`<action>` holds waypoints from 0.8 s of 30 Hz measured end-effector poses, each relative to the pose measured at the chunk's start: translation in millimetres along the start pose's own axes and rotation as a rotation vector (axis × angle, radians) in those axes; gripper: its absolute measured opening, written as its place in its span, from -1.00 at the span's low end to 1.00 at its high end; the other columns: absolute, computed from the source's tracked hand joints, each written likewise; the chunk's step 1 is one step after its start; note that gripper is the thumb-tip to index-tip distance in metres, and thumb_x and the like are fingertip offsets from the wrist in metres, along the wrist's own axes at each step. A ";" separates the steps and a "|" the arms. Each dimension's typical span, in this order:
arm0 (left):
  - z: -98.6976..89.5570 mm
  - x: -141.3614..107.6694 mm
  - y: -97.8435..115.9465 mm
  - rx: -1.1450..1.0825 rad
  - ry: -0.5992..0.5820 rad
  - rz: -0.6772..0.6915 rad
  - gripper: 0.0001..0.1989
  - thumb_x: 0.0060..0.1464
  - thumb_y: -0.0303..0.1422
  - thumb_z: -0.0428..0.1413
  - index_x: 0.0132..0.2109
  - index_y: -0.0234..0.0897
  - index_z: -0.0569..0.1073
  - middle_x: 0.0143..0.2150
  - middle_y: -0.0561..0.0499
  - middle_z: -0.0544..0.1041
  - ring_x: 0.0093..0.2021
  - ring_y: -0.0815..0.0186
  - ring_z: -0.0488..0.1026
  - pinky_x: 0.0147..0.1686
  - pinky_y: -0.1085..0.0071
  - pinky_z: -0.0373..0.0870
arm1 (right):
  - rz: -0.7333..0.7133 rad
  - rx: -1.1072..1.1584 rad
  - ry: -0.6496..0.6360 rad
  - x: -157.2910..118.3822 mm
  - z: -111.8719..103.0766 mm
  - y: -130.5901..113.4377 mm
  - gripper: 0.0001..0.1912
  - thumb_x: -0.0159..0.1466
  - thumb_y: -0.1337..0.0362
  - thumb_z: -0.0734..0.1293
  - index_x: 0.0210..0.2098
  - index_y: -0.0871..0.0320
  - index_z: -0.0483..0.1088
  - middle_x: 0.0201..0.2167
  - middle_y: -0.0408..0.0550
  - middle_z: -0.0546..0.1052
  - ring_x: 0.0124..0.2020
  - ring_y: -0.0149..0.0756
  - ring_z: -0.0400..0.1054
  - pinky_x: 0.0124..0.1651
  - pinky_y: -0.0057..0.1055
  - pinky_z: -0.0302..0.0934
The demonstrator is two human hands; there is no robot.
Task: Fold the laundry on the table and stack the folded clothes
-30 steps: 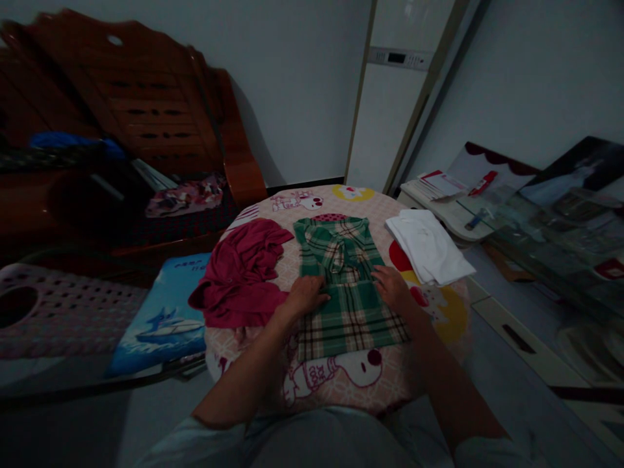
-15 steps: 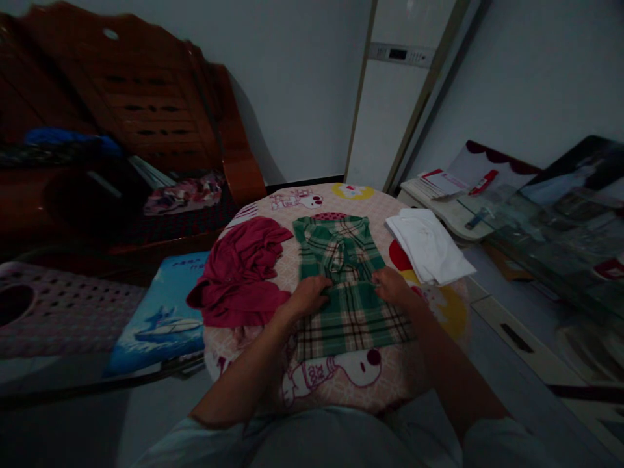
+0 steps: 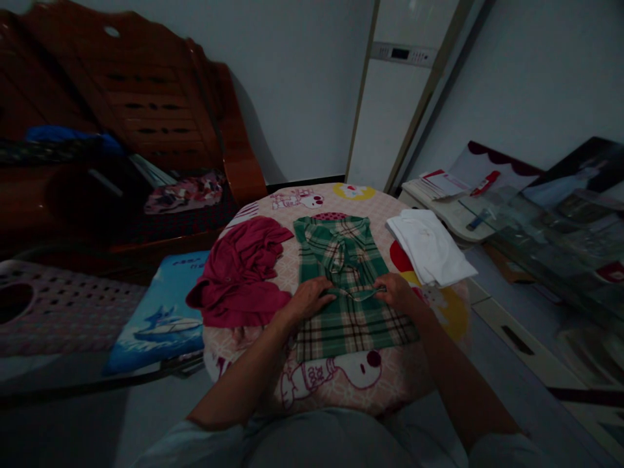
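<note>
A green plaid shirt (image 3: pixel 341 325) lies on the round table in front of me, its sides tucked into a narrow shape. My left hand (image 3: pixel 313 297) is closed on the cloth at the shirt's left side, fingers pointing inward. On the opposite side my right hand (image 3: pixel 394 292) pinches the fabric, and a raised fold runs across between both hands. To the left sits a crumpled dark pink garment (image 3: pixel 244 273), close to my left forearm. A folded white garment (image 3: pixel 429 247) rests at the table's right edge.
A pink patterned cloth (image 3: pixel 404 383) covers the round table. Left of it stand a blue box (image 3: pixel 166 318) with a boat picture, a woven pink basket (image 3: pixel 68 305) and a wooden bench (image 3: pixel 156 123). A glass-topped cabinet (image 3: pixel 550 253) borders the right.
Both hands have moved slightly toward me. The cloth between them has lifted into a fold across the shirt. The pink and white garments stay where they were.
</note>
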State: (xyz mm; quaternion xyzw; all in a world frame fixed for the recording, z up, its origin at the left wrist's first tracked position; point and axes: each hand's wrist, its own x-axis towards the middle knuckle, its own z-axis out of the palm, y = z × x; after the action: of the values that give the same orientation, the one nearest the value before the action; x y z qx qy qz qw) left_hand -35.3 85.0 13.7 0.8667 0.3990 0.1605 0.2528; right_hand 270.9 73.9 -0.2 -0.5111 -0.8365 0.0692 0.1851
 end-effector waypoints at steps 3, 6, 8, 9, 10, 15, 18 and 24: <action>2.8 2.0 -3.3 -0.023 0.015 -0.008 -0.87 0.21 -0.35 0.09 -0.14 -0.26 0.50 -0.16 -0.03 0.52 -0.12 0.25 0.48 -0.10 0.39 0.35 | 0.039 0.046 -0.014 3.5 -0.9 2.4 -0.87 0.15 0.23 0.41 -0.33 0.15 0.52 -0.38 -0.03 0.59 -0.31 -0.23 0.43 -0.19 -0.37 0.21; 4.3 3.7 -6.2 -0.021 0.017 -0.037 -0.86 0.20 -0.36 0.09 -0.13 -0.26 0.50 -0.16 -0.03 0.53 -0.11 0.25 0.48 -0.10 0.39 0.35 | 0.090 0.063 -0.059 6.3 -2.8 7.7 -0.85 0.17 0.20 0.41 -0.33 0.16 0.53 -0.43 -0.06 0.58 -0.37 -0.27 0.42 -0.26 -0.41 0.21; 4.4 5.1 -7.0 -0.003 0.008 -0.056 -0.85 0.21 -0.34 0.09 -0.14 -0.27 0.51 -0.16 -0.03 0.53 -0.12 0.24 0.49 -0.12 0.39 0.35 | 0.095 0.034 -0.060 6.5 -2.3 11.1 -0.82 0.14 0.19 0.44 -0.31 0.16 0.53 -0.40 -0.04 0.59 -0.34 -0.25 0.43 -0.23 -0.40 0.23; 4.3 5.8 -7.0 0.006 0.005 -0.064 -0.84 0.21 -0.31 0.08 -0.14 -0.26 0.51 -0.17 -0.04 0.54 -0.13 0.24 0.49 -0.13 0.39 0.35 | 0.091 0.014 -0.051 6.0 -1.4 12.2 -0.80 0.13 0.18 0.46 -0.30 0.16 0.54 -0.37 -0.03 0.59 -0.31 -0.23 0.43 -0.20 -0.38 0.24; 4.3 6.6 -6.6 0.012 0.003 -0.071 -0.82 0.22 -0.28 0.08 -0.13 -0.26 0.51 -0.17 -0.04 0.54 -0.14 0.23 0.49 -0.14 0.39 0.35 | 0.087 -0.004 -0.042 5.3 0.0 12.8 -0.78 0.11 0.18 0.47 -0.29 0.16 0.54 -0.36 -0.01 0.59 -0.28 -0.21 0.44 -0.18 -0.37 0.24; 4.4 7.4 -3.2 0.022 0.017 -0.086 -0.79 0.24 -0.25 0.06 -0.15 -0.26 0.52 -0.17 -0.06 0.56 -0.14 0.20 0.50 -0.14 0.37 0.35 | 0.097 -0.030 -0.019 2.2 3.1 10.7 -0.78 0.11 0.18 0.48 -0.30 0.17 0.55 -0.31 0.06 0.59 -0.23 -0.14 0.44 -0.11 -0.31 0.27; -1.5 6.4 -1.7 -0.011 0.052 -0.058 -0.82 0.23 -0.29 0.08 -0.17 -0.27 0.51 -0.19 -0.05 0.55 -0.15 0.22 0.49 -0.15 0.39 0.35 | 0.093 0.015 -0.035 7.1 -7.2 6.7 -0.77 0.11 0.18 0.47 -0.30 0.19 0.56 -0.32 0.05 0.60 -0.25 -0.14 0.45 -0.12 -0.29 0.27; -47.2 24.9 -6.1 0.010 0.193 0.034 -0.81 0.23 -0.27 0.08 -0.23 -0.29 0.50 -0.25 -0.04 0.55 -0.20 0.25 0.48 -0.18 0.39 0.34 | 0.078 0.188 -0.082 49.7 -61.3 -11.3 -0.76 0.19 0.13 0.37 -0.41 0.20 0.53 -0.49 -0.09 0.54 -0.42 -0.28 0.39 -0.32 -0.41 0.20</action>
State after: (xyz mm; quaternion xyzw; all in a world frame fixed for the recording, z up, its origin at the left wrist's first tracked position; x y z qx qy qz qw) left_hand -45.9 122.2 50.9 0.8551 0.4073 0.2456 0.2063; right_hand 264.5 107.9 71.7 -0.5205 -0.8126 0.1752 0.1952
